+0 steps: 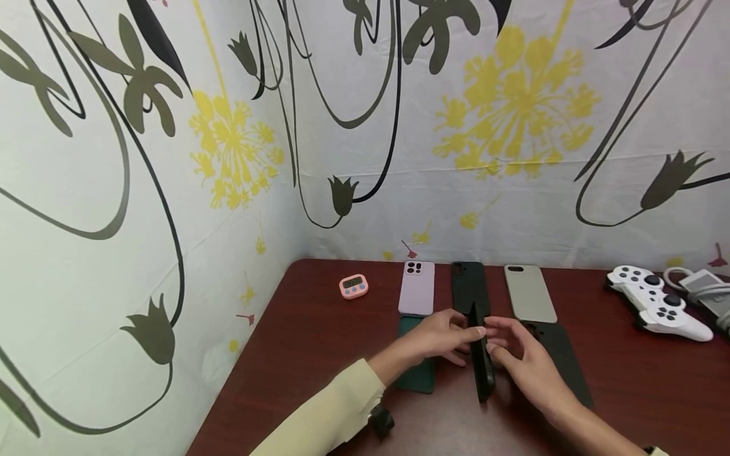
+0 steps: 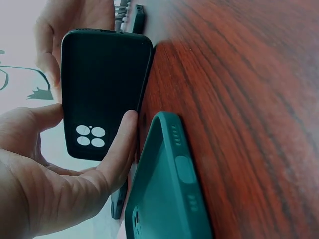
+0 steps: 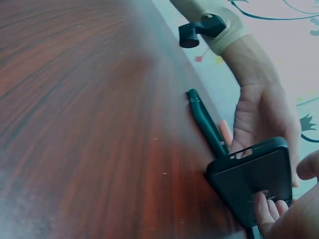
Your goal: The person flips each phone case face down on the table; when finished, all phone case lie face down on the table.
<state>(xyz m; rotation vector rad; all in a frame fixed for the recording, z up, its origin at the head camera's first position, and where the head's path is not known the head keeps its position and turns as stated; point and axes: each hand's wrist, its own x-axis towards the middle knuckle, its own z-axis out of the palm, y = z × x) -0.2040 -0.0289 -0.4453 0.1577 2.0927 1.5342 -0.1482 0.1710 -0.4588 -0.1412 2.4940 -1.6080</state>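
Note:
Both hands hold a black phone case [image 1: 482, 373] on edge over the table, its narrow side toward the head camera. Light shows through several round camera holes in the case [image 2: 104, 69] in the left wrist view. My left hand [image 1: 436, 334] grips it near the camera holes, thumb at one long edge and a finger across its face. From the other side my right hand [image 1: 527, 364] holds it, with fingertips [image 3: 260, 205] against the face in the right wrist view. Under my left hand lies a green phone case [image 1: 419, 379], partly hidden by that hand.
Behind the hands lie a lilac case [image 1: 416, 292], another black case [image 1: 469, 285] and a grey-beige case [image 1: 531, 294]. A dark case [image 1: 564, 361] lies partly under my right hand. A pink timer [image 1: 353, 287] sits back left; a white game controller [image 1: 658, 304] and cabled charger [image 1: 707, 285] lie right.

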